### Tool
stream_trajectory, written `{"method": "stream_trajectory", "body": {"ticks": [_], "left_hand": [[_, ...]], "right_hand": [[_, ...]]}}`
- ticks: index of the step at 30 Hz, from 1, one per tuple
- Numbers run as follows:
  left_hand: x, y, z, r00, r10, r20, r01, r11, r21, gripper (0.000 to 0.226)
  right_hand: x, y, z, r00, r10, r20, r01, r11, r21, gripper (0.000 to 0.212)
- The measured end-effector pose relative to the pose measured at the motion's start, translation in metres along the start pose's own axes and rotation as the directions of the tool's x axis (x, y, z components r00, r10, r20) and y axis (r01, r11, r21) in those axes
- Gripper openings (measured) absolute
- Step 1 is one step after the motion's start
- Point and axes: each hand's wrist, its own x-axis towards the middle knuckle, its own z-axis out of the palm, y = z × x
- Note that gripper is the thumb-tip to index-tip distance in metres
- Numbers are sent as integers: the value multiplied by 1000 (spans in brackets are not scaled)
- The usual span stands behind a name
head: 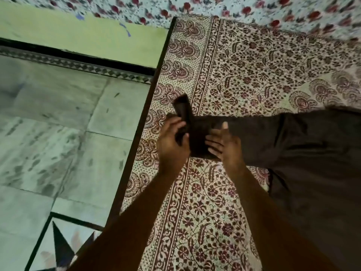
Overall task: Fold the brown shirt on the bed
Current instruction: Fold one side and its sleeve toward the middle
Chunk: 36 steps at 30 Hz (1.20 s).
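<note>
The brown shirt (304, 151) lies spread on the patterned bed sheet (244, 71), its body at the right and one long sleeve stretched left toward the bed's edge. My left hand (172, 145) grips the sleeve's cuff end, which stands turned up and back from the sheet. My right hand (224, 145) lies on the sleeve just to the right, fingers straight and pressing the cloth flat. The shirt's far right part runs out of view.
The bed's dark wooden edge (142, 122) runs diagonally just left of my hands. Beyond it lies a tiled floor (58, 124) and a green wall (78, 36). A floral cloth with red flowers (254, 8) lies along the bed's far side.
</note>
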Motion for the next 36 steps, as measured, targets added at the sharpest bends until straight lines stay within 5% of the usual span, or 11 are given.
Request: {"method": "stream_trajectory", "body": {"ticks": [3, 7, 10, 13, 15, 19, 23, 25, 27, 31, 36], "left_hand": [[-28, 29, 31, 949, 141, 281, -143, 990, -14, 43], [-55, 55, 65, 868, 153, 472, -94, 985, -147, 62], [-68, 72, 86, 808, 172, 563, -63, 976, -208, 66], [-77, 90, 113, 810, 172, 561, 28, 944, -330, 50], [-79, 106, 128, 871, 179, 457, 2, 931, -366, 35], [-61, 135, 159, 898, 214, 384, -230, 973, -4, 63], [-21, 144, 213, 647, 21, 762, -224, 961, 163, 95], [-2, 151, 244, 487, -80, 870, -240, 945, 221, 87], [12, 163, 277, 409, -190, 892, -390, 848, 360, 68], [13, 193, 325, 482, -214, 850, -506, 724, 469, 34], [-16, 229, 372, 606, -33, 795, -355, 883, 307, 23]], "right_hand": [[-1, -24, -30, 999, 48, -22, -44, 989, 144, 79], [-4, -32, -79, 995, 90, -30, -84, 984, 157, 41], [-9, -39, -122, 986, 137, -98, -116, 974, 195, 44], [-16, -43, -166, 985, 90, -145, -78, 993, 87, 10], [-18, -42, -196, 985, -23, -171, 23, 1000, -2, 10], [-25, -60, -260, 991, -121, -58, 123, 992, 31, 18], [-33, -89, -332, 991, -129, 39, 126, 990, 68, 31], [-34, -97, -375, 987, -160, 5, 159, 983, 89, 31], [-31, -99, -426, 973, -199, -115, 210, 973, 95, 27], [-16, -96, -518, 911, -204, -358, 266, 954, 136, 26], [-4, -98, -582, 900, -262, -348, 248, 965, -85, 71]]}}
